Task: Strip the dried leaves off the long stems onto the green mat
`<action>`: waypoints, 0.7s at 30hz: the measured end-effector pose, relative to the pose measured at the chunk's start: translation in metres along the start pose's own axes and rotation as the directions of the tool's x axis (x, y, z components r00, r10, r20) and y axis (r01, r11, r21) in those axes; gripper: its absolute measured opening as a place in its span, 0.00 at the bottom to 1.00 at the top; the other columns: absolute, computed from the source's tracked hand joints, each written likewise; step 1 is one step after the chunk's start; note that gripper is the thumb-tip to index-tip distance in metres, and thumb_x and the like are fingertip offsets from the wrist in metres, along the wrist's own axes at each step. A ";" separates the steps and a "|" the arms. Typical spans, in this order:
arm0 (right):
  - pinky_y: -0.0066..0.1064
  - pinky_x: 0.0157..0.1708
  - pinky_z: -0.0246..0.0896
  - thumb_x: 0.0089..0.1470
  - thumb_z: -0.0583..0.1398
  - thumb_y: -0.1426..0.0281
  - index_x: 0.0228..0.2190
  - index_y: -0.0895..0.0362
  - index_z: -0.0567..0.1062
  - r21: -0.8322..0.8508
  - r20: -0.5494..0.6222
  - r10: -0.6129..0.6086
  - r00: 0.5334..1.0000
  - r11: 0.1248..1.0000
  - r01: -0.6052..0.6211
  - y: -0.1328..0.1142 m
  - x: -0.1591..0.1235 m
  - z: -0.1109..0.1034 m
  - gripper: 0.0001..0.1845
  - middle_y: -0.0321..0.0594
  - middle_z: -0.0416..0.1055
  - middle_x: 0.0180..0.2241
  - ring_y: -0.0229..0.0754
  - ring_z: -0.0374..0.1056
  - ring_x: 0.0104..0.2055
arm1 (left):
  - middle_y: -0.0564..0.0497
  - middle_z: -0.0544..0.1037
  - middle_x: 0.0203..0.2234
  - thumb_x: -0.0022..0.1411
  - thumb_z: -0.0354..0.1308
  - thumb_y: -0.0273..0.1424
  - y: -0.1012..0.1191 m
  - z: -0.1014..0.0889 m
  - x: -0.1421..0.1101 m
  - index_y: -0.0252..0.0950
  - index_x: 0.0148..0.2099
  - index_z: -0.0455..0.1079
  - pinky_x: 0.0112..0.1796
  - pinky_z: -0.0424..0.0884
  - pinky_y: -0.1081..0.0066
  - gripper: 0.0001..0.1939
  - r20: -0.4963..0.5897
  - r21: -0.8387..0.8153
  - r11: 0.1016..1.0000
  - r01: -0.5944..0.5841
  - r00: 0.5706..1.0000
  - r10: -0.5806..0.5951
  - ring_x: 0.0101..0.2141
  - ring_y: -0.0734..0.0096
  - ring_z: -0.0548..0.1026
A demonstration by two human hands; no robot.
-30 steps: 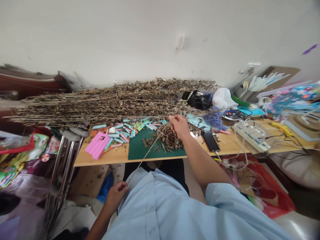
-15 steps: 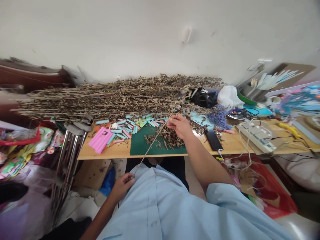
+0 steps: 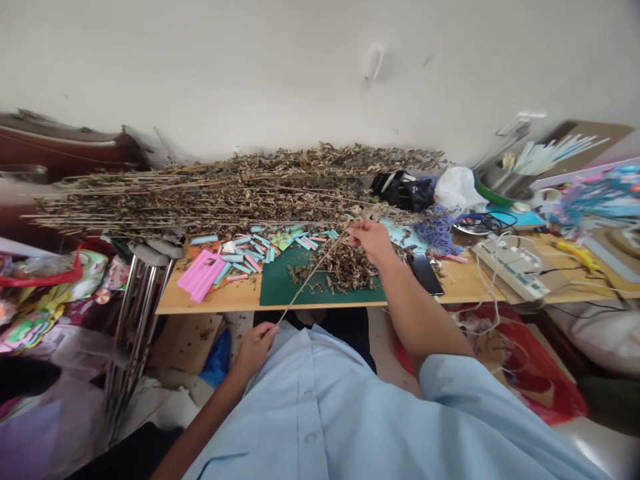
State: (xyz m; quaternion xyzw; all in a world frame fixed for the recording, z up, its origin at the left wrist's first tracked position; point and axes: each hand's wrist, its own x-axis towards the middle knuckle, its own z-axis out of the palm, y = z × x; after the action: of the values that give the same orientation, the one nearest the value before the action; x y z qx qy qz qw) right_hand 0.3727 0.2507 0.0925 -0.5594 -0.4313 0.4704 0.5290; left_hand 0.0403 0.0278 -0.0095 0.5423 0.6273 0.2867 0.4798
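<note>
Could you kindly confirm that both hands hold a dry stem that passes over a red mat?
Not quite: the mat is green, not red, as the head view shows. The rest is right: the left hand and right hand both hold the dry stem, which passes over it.

1. Green mat [image 3: 275, 290]: bare along its left front, though a taut dry stem [image 3: 300, 291] slants over it.
2. On its right, heaped leaves [image 3: 353, 270] and the right arm [image 3: 417, 307] block passage.
3. Behind it, piled dried plants [image 3: 225, 203]; any gap beyond is hard to judge.
4. Left of it, paper rolls [image 3: 253, 261] crowd.
</note>
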 end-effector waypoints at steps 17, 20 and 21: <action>0.42 0.49 0.68 0.53 0.63 0.55 0.40 0.54 0.79 -0.200 0.088 -0.229 0.969 0.949 0.243 0.000 -0.006 -0.015 0.19 0.43 0.79 0.42 0.47 0.73 0.46 | 0.58 0.64 0.17 0.64 0.53 0.46 -0.021 -0.012 -0.015 0.34 0.34 0.72 0.22 0.55 0.76 0.19 0.074 -0.071 0.995 0.073 0.995 -0.068 0.19 0.77 0.59; 0.37 0.41 0.72 0.47 0.68 0.55 0.47 0.50 0.75 0.108 0.296 -0.089 0.951 0.992 0.060 -0.012 -0.019 0.000 0.26 0.41 0.75 0.50 0.43 0.74 0.43 | 0.58 0.64 0.17 0.64 0.53 0.47 -0.020 -0.010 -0.016 0.34 0.35 0.72 0.22 0.53 0.76 0.20 0.099 -0.089 0.991 0.095 0.991 -0.087 0.18 0.77 0.58; 0.35 0.38 0.73 0.45 0.70 0.57 0.49 0.49 0.73 0.157 0.361 -0.062 0.931 0.988 0.005 -0.016 -0.022 0.004 0.29 0.40 0.74 0.51 0.41 0.74 0.40 | 0.57 0.64 0.17 0.64 0.53 0.47 -0.019 -0.010 -0.016 0.34 0.35 0.72 0.21 0.52 0.76 0.20 0.108 -0.092 0.991 0.099 0.990 -0.089 0.18 0.77 0.57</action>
State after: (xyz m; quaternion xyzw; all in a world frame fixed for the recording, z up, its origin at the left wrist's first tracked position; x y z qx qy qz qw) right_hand 0.3651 0.2305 0.1098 -0.4127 -0.4941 0.5886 0.4891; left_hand 0.0229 0.0095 -0.0185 0.5020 0.6119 0.2654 0.5505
